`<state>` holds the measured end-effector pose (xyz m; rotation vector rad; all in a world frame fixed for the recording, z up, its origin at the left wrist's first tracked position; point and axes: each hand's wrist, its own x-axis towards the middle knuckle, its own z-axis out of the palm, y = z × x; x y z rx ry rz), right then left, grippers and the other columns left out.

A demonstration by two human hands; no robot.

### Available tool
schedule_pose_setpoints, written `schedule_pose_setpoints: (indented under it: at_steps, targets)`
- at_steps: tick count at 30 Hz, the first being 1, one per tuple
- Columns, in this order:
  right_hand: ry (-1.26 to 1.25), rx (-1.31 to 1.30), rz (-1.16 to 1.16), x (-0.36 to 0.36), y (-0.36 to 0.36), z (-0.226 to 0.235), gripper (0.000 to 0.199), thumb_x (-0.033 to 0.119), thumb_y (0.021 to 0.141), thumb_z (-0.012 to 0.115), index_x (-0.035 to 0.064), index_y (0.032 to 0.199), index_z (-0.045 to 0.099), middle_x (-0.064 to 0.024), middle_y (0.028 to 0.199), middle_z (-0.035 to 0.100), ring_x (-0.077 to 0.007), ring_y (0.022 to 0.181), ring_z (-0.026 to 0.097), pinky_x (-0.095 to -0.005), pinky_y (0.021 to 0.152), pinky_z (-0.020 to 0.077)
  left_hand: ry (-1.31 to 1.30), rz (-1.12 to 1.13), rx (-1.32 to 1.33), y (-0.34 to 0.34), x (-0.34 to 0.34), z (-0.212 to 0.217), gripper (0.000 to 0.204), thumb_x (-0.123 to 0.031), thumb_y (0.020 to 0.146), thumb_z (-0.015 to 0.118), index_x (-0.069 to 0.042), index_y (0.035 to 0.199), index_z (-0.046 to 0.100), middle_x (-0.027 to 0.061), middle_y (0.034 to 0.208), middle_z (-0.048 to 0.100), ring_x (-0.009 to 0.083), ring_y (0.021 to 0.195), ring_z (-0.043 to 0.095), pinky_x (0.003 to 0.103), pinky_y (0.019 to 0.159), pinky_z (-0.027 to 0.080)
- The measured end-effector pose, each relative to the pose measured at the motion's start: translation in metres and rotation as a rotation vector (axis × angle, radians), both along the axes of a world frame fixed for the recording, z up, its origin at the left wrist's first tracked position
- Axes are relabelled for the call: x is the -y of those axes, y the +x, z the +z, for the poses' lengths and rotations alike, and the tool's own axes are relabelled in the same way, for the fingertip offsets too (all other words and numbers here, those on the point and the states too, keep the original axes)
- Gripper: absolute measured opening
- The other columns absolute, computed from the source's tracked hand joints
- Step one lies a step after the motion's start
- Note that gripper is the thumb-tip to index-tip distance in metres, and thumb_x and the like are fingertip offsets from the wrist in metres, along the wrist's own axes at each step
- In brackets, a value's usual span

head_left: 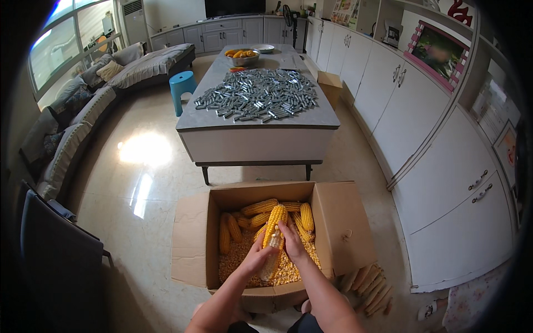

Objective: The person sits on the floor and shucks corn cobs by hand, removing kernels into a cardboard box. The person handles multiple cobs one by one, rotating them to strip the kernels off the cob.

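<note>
Above an open cardboard box point(190, 238), a corn cob point(276, 218) is held upright and slightly tilted. Its upper part is thick with yellow kernels; the lower part looks pale and stripped. My left hand point(259, 257) is closed around the pale lower part. My right hand point(291, 242) grips the cob's right side higher up, its thumb near the border of the kernels. Inside the box, loose kernels point(237, 262) cover the bottom, and several whole yellow cobs point(260, 207) lie toward the back and left side.
Bare cobs point(371, 288) lie on the floor right of the box. Beyond it stands a grey table point(194, 119) with many small metal cylinders point(261, 94) and a bowl point(244, 60) of yellow corn. A blue stool point(182, 89), dark chair point(61, 255) and white cabinets point(383, 94) flank the floor.
</note>
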<state>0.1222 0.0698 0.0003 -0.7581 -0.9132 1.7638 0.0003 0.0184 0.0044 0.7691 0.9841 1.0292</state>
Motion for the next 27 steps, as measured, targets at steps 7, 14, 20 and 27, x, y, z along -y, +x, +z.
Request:
schedule_pose_setpoints:
  at_steps: [7,14,20,27]
  targets:
    - [-0.011,0.080,0.135,0.002,0.007,0.001,0.042,0.030,0.093,0.043,0.0007,0.121,0.034,-0.0100,0.109,0.052,-0.0150,0.099,0.051,-0.0269,0.087,0.0399,-0.052,0.068,0.037,0.002,0.002,0.007,0.051,-0.008,0.073,0.054,-0.007,0.121,0.037,0.0059,0.095,0.050,0.0137,0.079,0.053,0.026,0.068,0.046]
    - [-0.058,0.008,0.178,-0.003,0.008,-0.014,0.040,0.028,0.091,0.045,0.0010,0.120,0.035,-0.0095,0.111,0.049,-0.0154,0.101,0.050,-0.0280,0.088,0.0396,-0.097,0.064,0.070,0.001,0.001,0.017,0.048,-0.010,0.071,0.052,-0.005,0.118,0.041,0.0076,0.092,0.053,0.0164,0.076,0.055,0.028,0.066,0.048]
    - [-0.166,-0.260,0.196,-0.006,0.015,0.004,0.037,0.016,0.088,0.049,0.0014,0.121,0.038,-0.0094,0.110,0.053,-0.0188,0.102,0.052,-0.0323,0.090,0.0409,-0.292,-0.073,0.172,-0.015,0.001,0.004,0.046,-0.015,0.069,0.047,0.000,0.113,0.043,0.0180,0.086,0.059,0.0258,0.067,0.061,0.038,0.059,0.053]
    - [-0.072,-0.063,0.137,-0.002,0.014,0.005,0.032,0.017,0.087,0.055,0.0048,0.114,0.042,-0.0074,0.101,0.057,-0.0156,0.094,0.055,-0.0281,0.084,0.0434,-0.336,-0.084,0.105,-0.014,0.001,0.008,0.039,-0.017,0.070,0.046,0.000,0.105,0.045,0.0164,0.083,0.058,0.0250,0.066,0.060,0.036,0.058,0.052]
